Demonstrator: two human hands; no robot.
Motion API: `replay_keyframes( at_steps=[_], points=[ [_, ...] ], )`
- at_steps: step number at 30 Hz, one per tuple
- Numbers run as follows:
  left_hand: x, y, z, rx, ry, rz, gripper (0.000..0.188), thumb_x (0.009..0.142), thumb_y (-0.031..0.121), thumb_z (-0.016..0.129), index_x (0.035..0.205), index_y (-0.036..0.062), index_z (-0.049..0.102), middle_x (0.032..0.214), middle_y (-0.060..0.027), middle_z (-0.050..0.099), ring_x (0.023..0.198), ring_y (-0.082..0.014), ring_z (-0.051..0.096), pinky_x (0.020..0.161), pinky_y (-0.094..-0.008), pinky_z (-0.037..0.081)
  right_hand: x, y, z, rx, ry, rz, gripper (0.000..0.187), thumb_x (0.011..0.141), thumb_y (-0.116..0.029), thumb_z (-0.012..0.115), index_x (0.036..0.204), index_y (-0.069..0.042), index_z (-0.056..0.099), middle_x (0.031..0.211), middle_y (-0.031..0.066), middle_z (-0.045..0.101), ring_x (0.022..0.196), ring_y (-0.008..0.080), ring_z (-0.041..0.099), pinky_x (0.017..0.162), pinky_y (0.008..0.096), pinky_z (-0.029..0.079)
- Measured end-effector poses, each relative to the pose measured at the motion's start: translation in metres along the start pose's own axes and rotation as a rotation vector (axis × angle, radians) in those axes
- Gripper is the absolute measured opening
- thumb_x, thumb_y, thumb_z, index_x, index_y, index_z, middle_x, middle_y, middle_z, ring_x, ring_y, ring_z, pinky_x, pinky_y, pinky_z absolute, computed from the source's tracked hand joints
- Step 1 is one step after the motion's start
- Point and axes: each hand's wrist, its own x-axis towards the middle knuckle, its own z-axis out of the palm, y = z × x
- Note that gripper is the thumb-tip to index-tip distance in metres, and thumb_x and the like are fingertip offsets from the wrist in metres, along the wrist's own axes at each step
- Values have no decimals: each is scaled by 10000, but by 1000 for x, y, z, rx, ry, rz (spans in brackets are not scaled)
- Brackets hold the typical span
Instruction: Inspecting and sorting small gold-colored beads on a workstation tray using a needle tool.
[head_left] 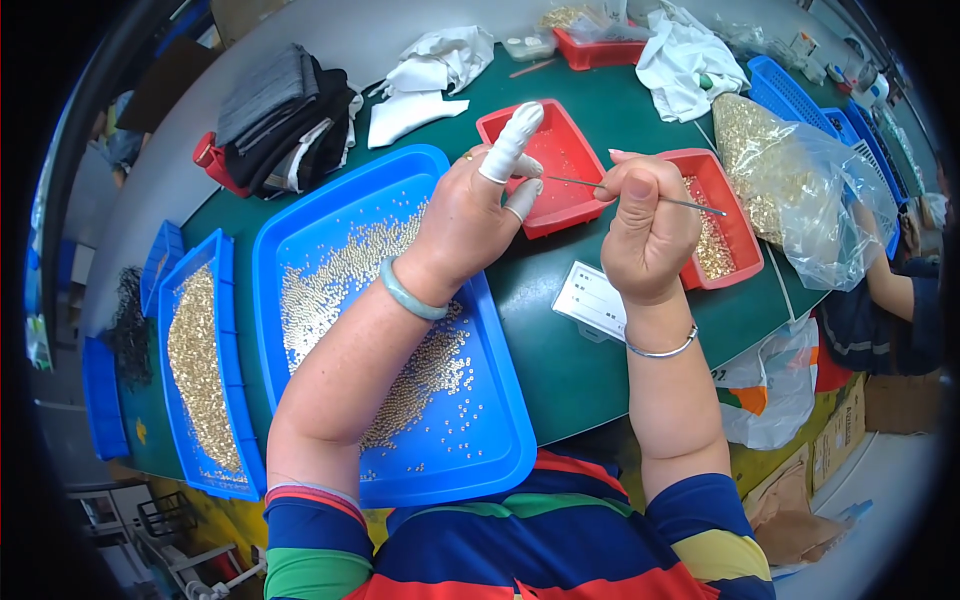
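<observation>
My right hand [648, 225] is closed around a thin metal rod [690, 205], with its pointed end toward my left hand. White finger cots cover fingers of my left hand [465, 215]. One covered finger points up, while the thumb and another fingertip close together by the rod's tip; anything pinched there is too small to make out. Behind my hands is a red tray [570, 185] with a few tiny bits in it. Under my left forearm lies a large blue tray [500, 380] with many small gold beads [420, 385].
A second red tray [745, 245] holds gold pieces, next to a clear plastic bag [830, 200] of them. A white card [592, 300] lies between the trays. At left, a blue bin [240, 370] holds gold pieces; folded dark clothes [285, 120] sit behind. Another person's arm [888, 285] shows at right.
</observation>
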Motion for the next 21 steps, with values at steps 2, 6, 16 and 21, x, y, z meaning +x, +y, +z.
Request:
replay_keyframes(
  at_steps=[2, 6, 16, 21],
  points=[
    [0, 0, 0, -9, 15, 6, 750, 715, -34, 677, 1378, 101, 354, 840, -72, 647, 783, -195, 624, 771, -317, 494, 0, 0, 1, 16, 2, -12, 249, 976, -181, 400, 837, -5, 508, 663, 73, 554, 606, 152, 562, 773, 387, 510],
    [-1, 2, 1, -30, 42, 19, 754, 698, -35, 665, 1373, 122, 368, 816, -60, 630, 782, -225, 606, 741, -331, 491, -1, 0, 3, 26, -12, -8, 248, 976, -184, 399, 840, -8, 509, 665, 69, 549, 613, 152, 562, 783, 398, 506],
    [-1, 2, 1, -25, 41, 5, 755, 697, -35, 659, 1375, 118, 364, 785, -54, 619, 766, -222, 601, 735, -331, 487, -2, 0, 2, 19, -18, -58, 239, 971, -177, 410, 836, -7, 509, 680, 74, 550, 616, 163, 565, 772, 395, 509],
    [0, 5, -2, 25, 25, 42, 707, 719, -20, 635, 1364, 112, 377, 777, -66, 610, 754, -245, 593, 729, -350, 484, -2, -3, 4, -18, -88, -62, 239, 969, -173, 413, 834, -3, 511, 683, 84, 557, 619, 181, 569, 753, 390, 516]
  ],
)
